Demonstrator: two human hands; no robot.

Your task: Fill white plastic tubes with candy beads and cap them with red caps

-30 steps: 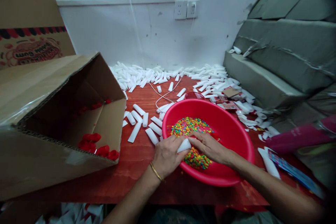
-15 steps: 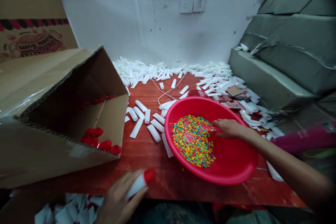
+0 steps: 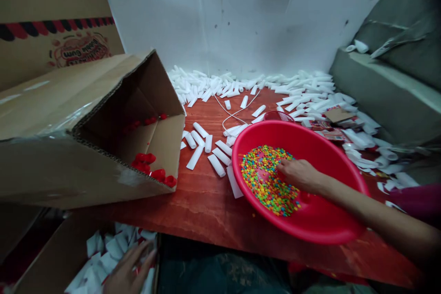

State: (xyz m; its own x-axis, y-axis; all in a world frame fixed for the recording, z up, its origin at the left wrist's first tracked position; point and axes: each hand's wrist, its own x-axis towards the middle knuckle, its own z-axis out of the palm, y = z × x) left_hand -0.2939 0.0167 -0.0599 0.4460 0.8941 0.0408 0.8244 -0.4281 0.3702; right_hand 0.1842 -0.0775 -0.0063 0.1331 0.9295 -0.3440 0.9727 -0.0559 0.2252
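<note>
My left hand (image 3: 128, 270) is low at the left, over an open carton (image 3: 44, 257) full of white tubes (image 3: 91, 266) with red ends. Its fingers are spread among the tubes, and no tube is clearly gripped. My right hand (image 3: 299, 174) reaches into a red plastic basin (image 3: 330, 227), with its fingers curled down at a heap of small multicoloured candies (image 3: 265, 183). Something reddish shows under those fingertips, but what they hold is hidden.
A tipped cardboard box (image 3: 99, 183) with red caps (image 3: 158, 174) lies on the red table (image 3: 200, 206) at left. Loose white tubes (image 3: 198, 138) and a heap along the wall (image 3: 248, 36) lie behind. Grey-green sacks (image 3: 389, 87) are stacked at right.
My left hand has moved down and left into the carton, and the red-capped tube no longer shows in its grip. My right hand has moved onto the candies. The view has shifted.
</note>
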